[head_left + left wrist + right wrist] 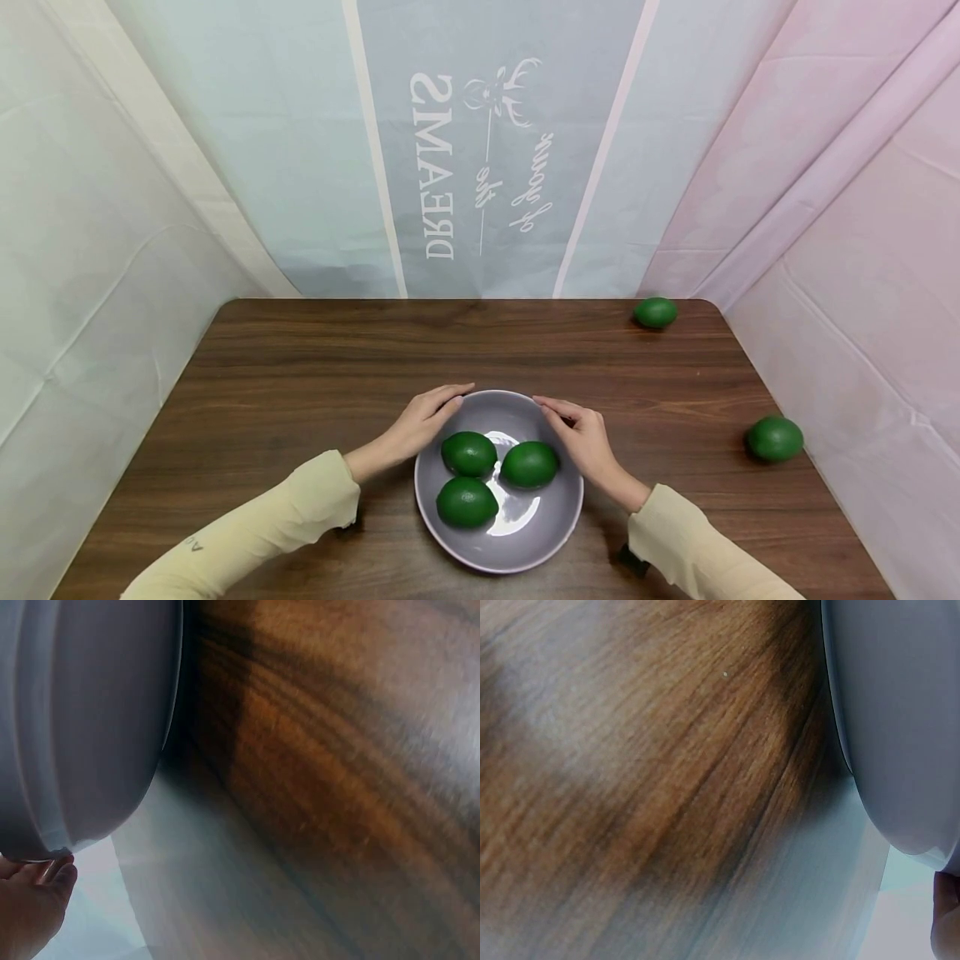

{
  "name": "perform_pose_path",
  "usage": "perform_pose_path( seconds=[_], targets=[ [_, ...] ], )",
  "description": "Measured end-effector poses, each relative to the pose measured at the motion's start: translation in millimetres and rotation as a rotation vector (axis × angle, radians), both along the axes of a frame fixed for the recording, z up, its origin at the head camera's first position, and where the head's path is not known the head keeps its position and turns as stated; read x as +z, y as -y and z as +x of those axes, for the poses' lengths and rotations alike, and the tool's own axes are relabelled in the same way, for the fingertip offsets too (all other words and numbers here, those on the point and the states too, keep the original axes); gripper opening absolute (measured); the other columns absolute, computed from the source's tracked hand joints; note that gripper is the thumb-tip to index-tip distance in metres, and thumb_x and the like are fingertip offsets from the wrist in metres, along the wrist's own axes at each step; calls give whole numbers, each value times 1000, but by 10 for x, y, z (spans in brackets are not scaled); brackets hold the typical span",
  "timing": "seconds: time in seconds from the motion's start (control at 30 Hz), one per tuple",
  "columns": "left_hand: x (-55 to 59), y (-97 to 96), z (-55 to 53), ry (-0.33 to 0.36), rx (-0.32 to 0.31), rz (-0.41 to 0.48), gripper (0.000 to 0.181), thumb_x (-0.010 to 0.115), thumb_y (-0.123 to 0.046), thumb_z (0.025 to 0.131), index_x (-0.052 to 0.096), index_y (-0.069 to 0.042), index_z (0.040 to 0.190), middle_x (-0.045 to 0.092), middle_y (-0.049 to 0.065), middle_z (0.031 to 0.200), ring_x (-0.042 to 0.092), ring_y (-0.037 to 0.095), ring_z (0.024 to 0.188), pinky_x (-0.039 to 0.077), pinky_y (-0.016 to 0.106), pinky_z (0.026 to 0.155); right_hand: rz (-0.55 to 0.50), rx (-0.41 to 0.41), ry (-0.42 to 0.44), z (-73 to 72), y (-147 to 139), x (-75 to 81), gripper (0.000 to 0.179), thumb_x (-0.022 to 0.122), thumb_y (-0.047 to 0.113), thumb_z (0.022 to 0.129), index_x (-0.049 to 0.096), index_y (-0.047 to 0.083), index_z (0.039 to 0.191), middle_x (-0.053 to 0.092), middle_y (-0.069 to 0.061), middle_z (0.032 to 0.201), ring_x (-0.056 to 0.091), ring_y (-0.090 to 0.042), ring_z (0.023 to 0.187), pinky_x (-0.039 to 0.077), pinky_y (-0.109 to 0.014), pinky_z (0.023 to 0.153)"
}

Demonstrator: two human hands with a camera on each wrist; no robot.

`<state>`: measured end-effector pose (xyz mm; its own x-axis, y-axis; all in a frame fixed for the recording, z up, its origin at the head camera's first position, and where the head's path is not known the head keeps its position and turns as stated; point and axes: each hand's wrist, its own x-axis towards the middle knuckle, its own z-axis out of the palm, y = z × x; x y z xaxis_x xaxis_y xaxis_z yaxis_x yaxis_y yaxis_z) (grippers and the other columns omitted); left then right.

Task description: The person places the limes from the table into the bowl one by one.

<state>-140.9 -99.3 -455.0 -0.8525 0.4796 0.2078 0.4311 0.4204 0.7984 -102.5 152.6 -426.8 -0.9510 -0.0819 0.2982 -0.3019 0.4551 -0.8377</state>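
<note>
Round, glossy grey bowl (558, 508) sits on the dark wood-grain bench (300, 375), right between the left hand (420, 419) and right hand (583, 437). Both grip its far rim, neither really nearer. No long axis, being round; three oval green fruits (467, 502) inside.

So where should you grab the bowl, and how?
Probably the rim, left hand from the left, right hand from the right: the bowl is wide and round, with three green fruits inside, so opposite holds should keep it level.
</note>
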Motion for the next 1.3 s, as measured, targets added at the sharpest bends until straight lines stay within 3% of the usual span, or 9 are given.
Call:
perform_pose_path(
  seconds=[0.3,0.77,0.97,1.0,1.2,1.3],
  targets=[
    [-48,-23,54,61,47,50,36,40,-23,99,55,-6,126,55,7,126,47,21,120,36,39,100,-3,4,4,-3,-9,-7,18,61,-2,84,69,-3,100,67,-16,98,62,-23,97,44,-10,79],
    [-108,-25,139,77,125,134,32,43,-20,98,57,-8,123,56,5,126,48,19,119,37,37,100,11,1,8,2,-4,11,18,61,-1,84,69,-3,100,67,-15,98,62,-23,97,45,-11,79],
    [227,-57,262,125,132,132,30,43,-7,96,56,2,121,56,14,123,49,26,118,37,41,99,17,2,13,-2,-5,16,18,61,-2,84,69,-3,100,67,-16,98,62,-23,97,44,-10,79],
    [242,-59,267,135,133,138,30,43,-5,96,56,3,121,56,15,123,49,27,118,36,42,99,21,5,9,-4,-8,12,18,61,-2,84,69,-4,100,67,-17,98,62,-23,97,44,-10,79],
    [-92,-38,146,121,152,165,29,45,-11,96,59,-5,121,58,8,122,51,21,116,38,41,98,33,38,-19,-110,-105,-208,18,62,1,84,70,1,100,68,-14,98,63,-21,96,44,-9,78],
    [-129,-32,133,110,155,160,29,45,-15,97,60,-9,121,59,4,122,51,17,116,39,37,98,48,51,-18,-161,-157,-301,18,63,5,85,71,6,100,69,-8,98,63,-18,95,45,-10,76]
  ],
)
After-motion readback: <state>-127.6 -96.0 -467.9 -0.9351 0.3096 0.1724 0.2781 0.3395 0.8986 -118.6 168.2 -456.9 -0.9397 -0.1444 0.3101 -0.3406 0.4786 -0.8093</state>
